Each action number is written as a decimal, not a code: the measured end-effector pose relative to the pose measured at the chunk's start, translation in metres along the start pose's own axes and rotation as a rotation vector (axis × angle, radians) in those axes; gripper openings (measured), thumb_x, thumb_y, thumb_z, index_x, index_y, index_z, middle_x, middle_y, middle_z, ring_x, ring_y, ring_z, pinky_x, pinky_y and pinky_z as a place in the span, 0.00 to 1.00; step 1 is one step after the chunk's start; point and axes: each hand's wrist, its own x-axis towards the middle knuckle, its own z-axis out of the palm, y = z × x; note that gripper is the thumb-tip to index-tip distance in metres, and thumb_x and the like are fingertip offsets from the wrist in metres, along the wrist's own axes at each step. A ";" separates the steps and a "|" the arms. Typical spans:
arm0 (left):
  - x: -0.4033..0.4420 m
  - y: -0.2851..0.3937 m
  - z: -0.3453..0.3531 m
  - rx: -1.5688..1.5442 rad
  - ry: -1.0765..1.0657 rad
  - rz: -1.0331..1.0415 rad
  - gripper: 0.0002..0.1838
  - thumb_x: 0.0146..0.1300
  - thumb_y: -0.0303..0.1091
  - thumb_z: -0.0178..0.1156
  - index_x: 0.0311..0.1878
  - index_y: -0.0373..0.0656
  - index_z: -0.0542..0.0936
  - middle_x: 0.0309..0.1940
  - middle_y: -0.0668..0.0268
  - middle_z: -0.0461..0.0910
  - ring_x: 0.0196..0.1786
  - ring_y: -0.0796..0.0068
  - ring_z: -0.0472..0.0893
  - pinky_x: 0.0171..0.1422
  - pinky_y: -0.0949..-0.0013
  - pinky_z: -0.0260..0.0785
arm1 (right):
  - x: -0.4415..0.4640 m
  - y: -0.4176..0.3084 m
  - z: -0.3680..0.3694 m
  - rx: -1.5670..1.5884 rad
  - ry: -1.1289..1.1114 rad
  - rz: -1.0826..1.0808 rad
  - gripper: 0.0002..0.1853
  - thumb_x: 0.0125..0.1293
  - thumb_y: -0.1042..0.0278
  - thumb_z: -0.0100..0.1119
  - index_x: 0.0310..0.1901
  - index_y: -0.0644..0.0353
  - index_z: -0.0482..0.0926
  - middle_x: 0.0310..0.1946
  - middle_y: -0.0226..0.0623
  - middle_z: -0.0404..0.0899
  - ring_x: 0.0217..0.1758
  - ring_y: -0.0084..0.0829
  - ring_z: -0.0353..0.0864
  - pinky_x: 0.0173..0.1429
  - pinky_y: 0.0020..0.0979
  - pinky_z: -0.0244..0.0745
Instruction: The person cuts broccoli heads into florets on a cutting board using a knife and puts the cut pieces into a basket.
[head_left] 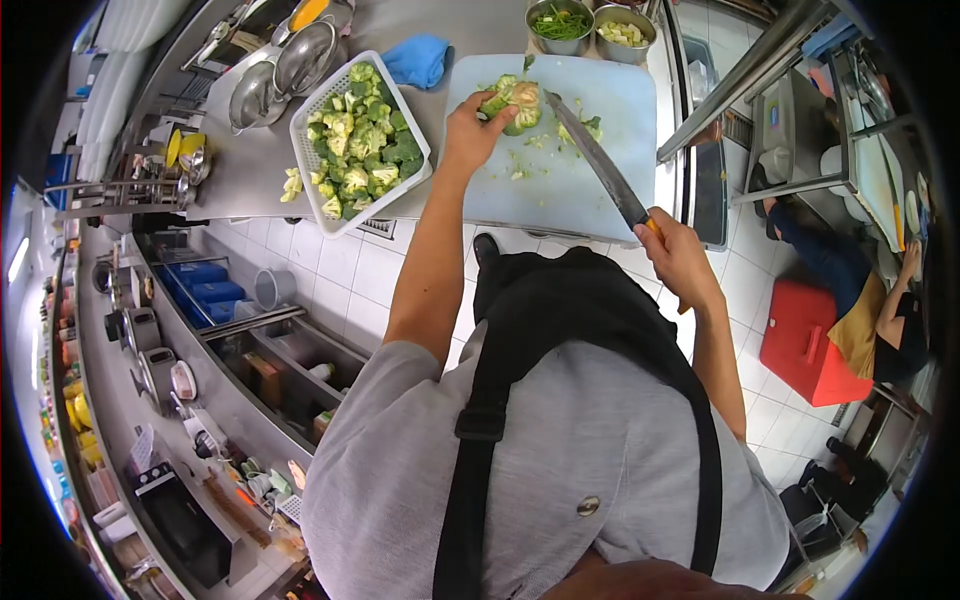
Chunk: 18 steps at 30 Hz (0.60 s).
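Observation:
My left hand (476, 135) is closed on a head of broccoli (522, 108), its pale cut stem side turned up, over the cutting board (600, 205). In my right hand (676, 258) is the handle of a long kitchen knife (598, 160). The blade slants up and left across the board, its tip close to the broccoli's right side. A loose broccoli piece (590, 130) lies by the blade, with small green crumbs around it. To the left stands a white basket (297, 150) full of cut broccoli florets (362, 140).
A blue cloth (416, 62) lies between basket and board. Metal bowls (308, 55) stand at the back left. Behind the board are a pot of chopped greens (560, 28) and another of pale pieces (625, 35). Another person (850, 270) is at the right, near a red bin (800, 340).

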 end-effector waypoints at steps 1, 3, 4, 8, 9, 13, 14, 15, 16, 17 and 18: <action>-0.001 0.001 -0.002 -0.037 -0.049 -0.034 0.32 0.71 0.51 0.73 0.63 0.31 0.81 0.39 0.52 0.89 0.32 0.67 0.90 0.38 0.66 0.82 | -0.001 0.000 -0.001 -0.010 -0.008 -0.015 0.17 0.81 0.59 0.59 0.42 0.67 0.73 0.23 0.51 0.73 0.26 0.48 0.71 0.38 0.47 0.67; 0.004 -0.003 -0.001 -0.165 -0.022 -0.093 0.30 0.74 0.51 0.69 0.61 0.30 0.82 0.32 0.52 0.89 0.29 0.65 0.90 0.36 0.64 0.81 | -0.003 0.000 -0.002 -0.016 -0.030 -0.004 0.16 0.81 0.59 0.59 0.42 0.66 0.74 0.23 0.51 0.73 0.26 0.49 0.71 0.37 0.47 0.67; 0.007 -0.003 -0.001 -0.228 -0.009 -0.120 0.28 0.76 0.50 0.67 0.60 0.29 0.82 0.29 0.52 0.89 0.28 0.65 0.91 0.36 0.63 0.81 | -0.003 0.000 -0.003 -0.018 -0.038 0.001 0.16 0.81 0.59 0.59 0.42 0.66 0.74 0.22 0.51 0.73 0.26 0.50 0.71 0.37 0.47 0.67; 0.007 0.009 -0.003 -0.088 -0.024 -0.120 0.23 0.81 0.49 0.61 0.52 0.32 0.84 0.30 0.54 0.88 0.27 0.66 0.91 0.34 0.66 0.80 | -0.002 -0.008 -0.005 -0.055 -0.032 -0.045 0.15 0.80 0.59 0.59 0.42 0.66 0.75 0.23 0.54 0.76 0.28 0.56 0.75 0.38 0.49 0.68; 0.008 0.011 -0.006 -0.047 -0.043 -0.129 0.24 0.81 0.50 0.60 0.52 0.32 0.84 0.31 0.55 0.88 0.28 0.67 0.91 0.35 0.67 0.81 | 0.000 -0.009 -0.004 -0.064 -0.025 -0.061 0.15 0.80 0.59 0.59 0.42 0.65 0.75 0.23 0.54 0.76 0.29 0.57 0.76 0.39 0.50 0.69; 0.008 0.015 -0.003 0.023 -0.032 -0.138 0.23 0.83 0.50 0.57 0.48 0.35 0.86 0.31 0.54 0.89 0.27 0.67 0.91 0.36 0.68 0.82 | 0.009 -0.006 0.002 -0.109 0.030 -0.148 0.15 0.80 0.61 0.59 0.42 0.66 0.73 0.23 0.54 0.73 0.26 0.55 0.73 0.36 0.49 0.67; 0.006 0.016 -0.002 0.036 -0.016 -0.132 0.23 0.83 0.49 0.57 0.46 0.36 0.86 0.29 0.54 0.88 0.27 0.66 0.90 0.36 0.65 0.81 | 0.010 -0.008 0.002 -0.125 0.042 -0.153 0.15 0.80 0.61 0.59 0.42 0.66 0.74 0.23 0.55 0.74 0.28 0.56 0.74 0.37 0.49 0.67; 0.005 0.018 -0.002 0.050 0.000 -0.125 0.22 0.83 0.48 0.58 0.44 0.36 0.86 0.27 0.54 0.87 0.26 0.65 0.90 0.35 0.62 0.80 | 0.012 -0.009 0.001 -0.141 0.054 -0.159 0.15 0.80 0.61 0.59 0.42 0.66 0.74 0.24 0.55 0.75 0.29 0.58 0.75 0.37 0.50 0.68; 0.004 0.020 -0.001 0.063 0.017 -0.119 0.21 0.82 0.47 0.58 0.42 0.37 0.85 0.25 0.53 0.87 0.25 0.64 0.89 0.35 0.59 0.80 | 0.012 -0.011 0.000 -0.157 0.065 -0.165 0.14 0.80 0.61 0.59 0.42 0.66 0.74 0.24 0.56 0.76 0.30 0.59 0.76 0.38 0.51 0.68; 0.002 0.022 -0.001 0.078 0.026 -0.108 0.21 0.82 0.47 0.58 0.42 0.37 0.85 0.25 0.53 0.87 0.25 0.63 0.89 0.36 0.59 0.80 | 0.010 -0.012 -0.003 -0.173 0.058 -0.157 0.14 0.80 0.61 0.59 0.42 0.66 0.75 0.24 0.56 0.76 0.31 0.60 0.77 0.39 0.52 0.69; 0.001 0.024 -0.001 0.093 0.038 -0.098 0.21 0.82 0.47 0.58 0.42 0.37 0.85 0.25 0.53 0.87 0.25 0.62 0.89 0.36 0.59 0.80 | 0.009 -0.015 -0.008 -0.191 0.048 -0.151 0.14 0.80 0.61 0.59 0.42 0.66 0.75 0.25 0.56 0.77 0.31 0.60 0.77 0.39 0.52 0.69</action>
